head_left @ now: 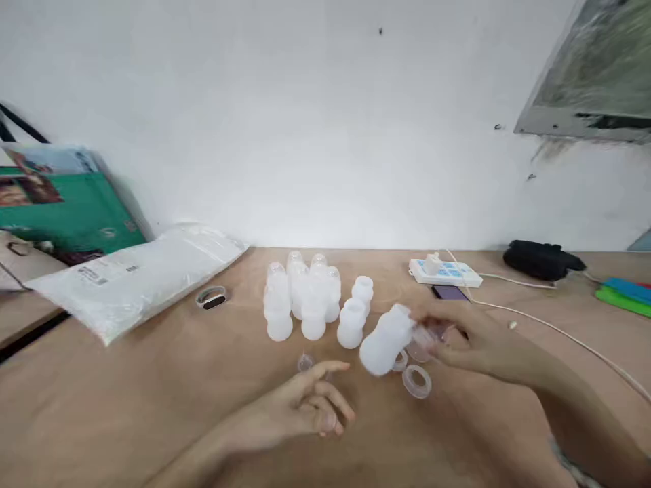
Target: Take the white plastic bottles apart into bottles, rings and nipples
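Note:
My right hand [447, 339] is closed around the neck end of a white plastic bottle [384, 342], which tilts to the right. Motion blurs its fingertips. Clear plastic pieces [420, 349] lie under and beside that hand, partly hidden. Two translucent rings [417, 381] rest on the table just below the bottle. My left hand [310, 403] hovers over the table with its index finger stretched out and the others loosely bent; I see nothing in it. Beyond its fingers is a small clear cap [305, 362]. Two uncapped white bottles [350, 323] stand near the tilted one.
Several white bottles with clear domed caps [302, 295] stand together mid-table. To the left are a white plastic parcel [137, 278], a wristband [211, 297] and a green bag [71, 210]. A power strip [445, 271], phone [449, 292], cable [549, 328] and black pouch [542, 259] lie right.

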`<state>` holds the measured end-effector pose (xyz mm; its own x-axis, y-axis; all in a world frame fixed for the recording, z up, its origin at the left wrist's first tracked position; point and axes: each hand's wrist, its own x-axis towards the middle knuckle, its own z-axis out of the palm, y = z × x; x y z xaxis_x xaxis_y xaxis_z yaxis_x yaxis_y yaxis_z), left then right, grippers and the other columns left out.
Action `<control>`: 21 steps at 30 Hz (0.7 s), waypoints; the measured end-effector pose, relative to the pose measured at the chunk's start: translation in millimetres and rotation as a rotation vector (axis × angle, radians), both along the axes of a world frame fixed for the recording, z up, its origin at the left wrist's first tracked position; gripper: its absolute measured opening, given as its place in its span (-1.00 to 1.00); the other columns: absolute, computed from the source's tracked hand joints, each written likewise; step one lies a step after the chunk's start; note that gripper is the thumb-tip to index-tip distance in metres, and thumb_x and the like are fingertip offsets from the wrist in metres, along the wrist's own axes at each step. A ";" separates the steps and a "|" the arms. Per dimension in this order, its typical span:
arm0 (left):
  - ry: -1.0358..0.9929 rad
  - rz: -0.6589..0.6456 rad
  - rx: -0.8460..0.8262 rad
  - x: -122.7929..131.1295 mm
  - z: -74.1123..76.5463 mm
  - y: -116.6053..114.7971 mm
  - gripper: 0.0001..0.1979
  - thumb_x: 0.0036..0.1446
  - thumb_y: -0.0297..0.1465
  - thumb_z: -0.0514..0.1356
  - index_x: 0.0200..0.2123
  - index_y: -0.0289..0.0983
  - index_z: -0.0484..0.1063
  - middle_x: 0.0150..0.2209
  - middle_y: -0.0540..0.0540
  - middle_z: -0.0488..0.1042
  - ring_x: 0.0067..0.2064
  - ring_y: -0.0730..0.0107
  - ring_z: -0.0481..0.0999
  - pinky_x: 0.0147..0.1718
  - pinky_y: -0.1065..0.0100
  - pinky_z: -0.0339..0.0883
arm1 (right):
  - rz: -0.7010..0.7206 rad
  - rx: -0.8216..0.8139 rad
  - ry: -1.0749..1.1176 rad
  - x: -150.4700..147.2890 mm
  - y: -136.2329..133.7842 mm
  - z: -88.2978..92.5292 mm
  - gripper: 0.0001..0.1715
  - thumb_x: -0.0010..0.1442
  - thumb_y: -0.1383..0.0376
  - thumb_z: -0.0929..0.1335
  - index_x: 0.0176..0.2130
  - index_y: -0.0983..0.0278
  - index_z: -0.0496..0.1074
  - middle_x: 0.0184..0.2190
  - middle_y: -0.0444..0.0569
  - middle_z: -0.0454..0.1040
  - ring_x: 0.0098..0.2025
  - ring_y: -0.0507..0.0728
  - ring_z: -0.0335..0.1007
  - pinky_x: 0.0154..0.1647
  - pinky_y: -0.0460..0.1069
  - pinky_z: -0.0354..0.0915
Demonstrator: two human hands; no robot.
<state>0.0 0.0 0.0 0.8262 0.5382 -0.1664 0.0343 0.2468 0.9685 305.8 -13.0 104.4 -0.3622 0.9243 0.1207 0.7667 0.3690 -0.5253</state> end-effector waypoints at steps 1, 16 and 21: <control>0.020 -0.012 0.015 0.3 3.1 -0.9 -0.22 0.06 -0.03 0.35 0.25 -0.12 0.12 -0.06 -0.17 0.49 -0.12 0.29 0.49 -0.06 0.19 0.29 | -0.017 -0.005 -0.032 0.1 6.5 2.1 -0.72 0.10 0.26 0.29 -0.16 0.23 0.46 -0.30 -0.07 0.47 -0.32 0.11 0.33 -0.33 -0.03 0.23; 0.096 -0.040 0.117 1.7 10.5 -4.8 -0.37 0.13 -0.08 0.30 0.18 -0.16 0.23 -0.10 -0.14 0.54 -0.11 0.29 0.49 -0.10 0.25 0.25 | -0.041 0.157 -0.352 -35.9 85.4 -29.6 -0.63 0.08 0.31 0.34 -0.07 0.29 0.45 -0.13 0.06 0.54 -0.13 0.22 0.42 -0.20 -0.01 0.23; 0.082 -0.004 0.126 3.5 9.5 -6.8 -0.47 0.16 -0.14 0.29 0.13 -0.17 0.27 -0.12 -0.13 0.54 -0.14 0.29 0.52 -0.12 0.24 0.28 | -0.114 0.214 -0.204 -31.6 72.0 -25.4 -0.47 0.16 0.21 0.35 0.11 0.26 0.28 -0.12 0.06 0.49 -0.17 0.21 0.42 -0.23 0.02 0.28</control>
<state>3.5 -6.8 9.5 0.8149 0.5558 -0.1643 0.1150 0.1227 0.9858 274.3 59.0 79.1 -0.2943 0.9218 0.2525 0.8910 0.3602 -0.2764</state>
